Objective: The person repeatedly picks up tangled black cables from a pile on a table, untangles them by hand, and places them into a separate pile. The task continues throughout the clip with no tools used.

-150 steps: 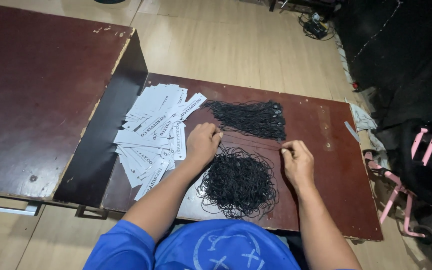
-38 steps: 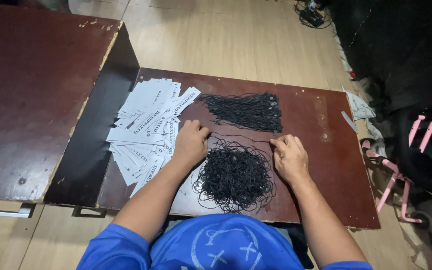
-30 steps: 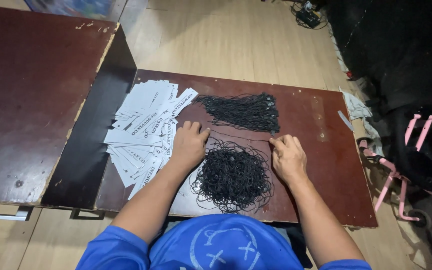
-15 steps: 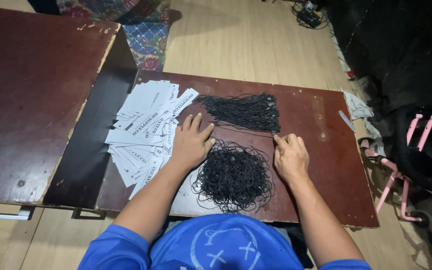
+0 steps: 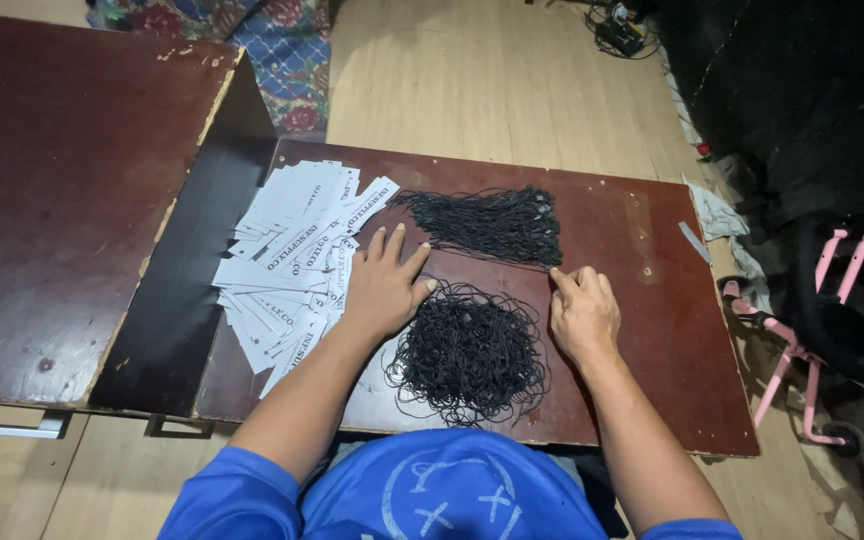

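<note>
My left hand (image 5: pixel 383 285) lies flat with its fingers spread on the right edge of a heap of white paper tags (image 5: pixel 287 260). A loose tangle of black string loops (image 5: pixel 467 350) sits between my hands. My right hand (image 5: pixel 582 312) rests on the dark red board (image 5: pixel 652 330), its forefinger touching the near right end of a neat bundle of black strings (image 5: pixel 492 225) laid across the board's far side. Whether it pinches a string there is too small to tell.
A larger dark red tabletop (image 5: pixel 62 180) stands to the left, with a dark gap (image 5: pixel 192 270) between it and the board. A patterned cloth (image 5: pixel 272 45) lies on the wooden floor beyond. Black fabric (image 5: pixel 802 110) and a pink metal frame (image 5: pixel 812 330) are at the right.
My left hand has opened and slid a little left onto the tags. My right hand has shifted slightly toward the bundle's end. The camera has tilted, bringing the patterned cloth into view.
</note>
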